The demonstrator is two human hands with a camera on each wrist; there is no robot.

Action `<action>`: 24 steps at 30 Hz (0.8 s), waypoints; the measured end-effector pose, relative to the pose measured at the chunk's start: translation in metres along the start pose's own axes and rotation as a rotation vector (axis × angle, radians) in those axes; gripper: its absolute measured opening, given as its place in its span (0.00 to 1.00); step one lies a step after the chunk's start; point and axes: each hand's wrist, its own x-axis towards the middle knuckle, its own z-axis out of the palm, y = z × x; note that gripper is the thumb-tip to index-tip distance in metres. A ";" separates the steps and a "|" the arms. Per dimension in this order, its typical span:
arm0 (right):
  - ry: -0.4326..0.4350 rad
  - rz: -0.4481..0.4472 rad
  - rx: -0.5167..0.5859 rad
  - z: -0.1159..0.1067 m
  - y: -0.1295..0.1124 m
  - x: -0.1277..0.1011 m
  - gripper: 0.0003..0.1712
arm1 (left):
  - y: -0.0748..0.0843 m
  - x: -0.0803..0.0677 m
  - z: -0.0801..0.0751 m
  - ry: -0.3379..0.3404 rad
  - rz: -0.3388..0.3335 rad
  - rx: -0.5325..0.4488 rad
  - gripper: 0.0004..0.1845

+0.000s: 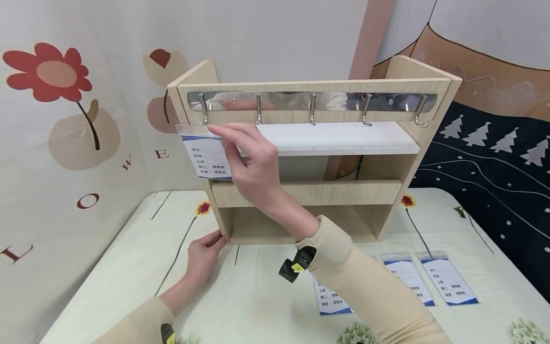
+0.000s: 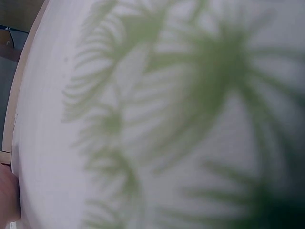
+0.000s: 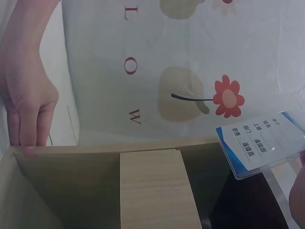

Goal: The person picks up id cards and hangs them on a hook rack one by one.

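With your right hand [image 1: 253,165] pinching the clear-sleeved ID badge [image 1: 210,155] near its top edge, just by the leftmost metal hook [image 1: 204,107], line up the sleeve's top with the hook tip before lowering it; whether the two touch, I cannot tell. Let your left hand [image 1: 205,255], its fingers fairly straight against the lower left front corner of the wooden shelf unit [image 1: 335,193], brace the frame lightly, since pushing the badge at the hook could nudge the unit backward.
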 end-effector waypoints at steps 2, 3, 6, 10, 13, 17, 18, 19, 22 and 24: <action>0.002 -0.006 -0.002 0.001 0.000 0.001 0.12 | 0.000 0.000 0.000 0.000 -0.001 -0.002 0.18; 0.001 -0.008 -0.004 0.001 0.000 0.001 0.12 | 0.000 0.000 0.001 -0.002 -0.002 -0.002 0.18; 0.001 -0.014 -0.013 0.000 0.000 0.003 0.12 | -0.001 0.000 0.002 -0.007 0.001 0.007 0.18; -0.002 -0.020 -0.026 0.001 0.001 0.003 0.13 | -0.004 0.001 0.002 -0.004 0.007 0.020 0.19; 0.001 -0.015 -0.038 0.002 0.000 0.003 0.13 | -0.005 0.002 0.001 -0.004 0.001 0.021 0.19; 0.011 0.002 -0.052 0.005 -0.001 0.003 0.13 | -0.004 0.003 0.000 -0.010 -0.013 0.016 0.19; 0.011 0.004 -0.055 0.005 -0.002 0.003 0.13 | -0.004 0.003 0.000 -0.009 -0.015 0.016 0.19; 0.010 0.006 -0.058 0.005 -0.002 0.003 0.13 | -0.003 0.003 0.000 -0.010 -0.016 0.018 0.19; 0.005 0.008 -0.066 0.005 -0.004 0.004 0.14 | -0.002 0.002 0.000 -0.008 -0.014 0.022 0.19; 0.001 0.012 -0.068 0.005 -0.005 0.004 0.14 | -0.001 0.000 -0.001 -0.007 -0.012 0.026 0.19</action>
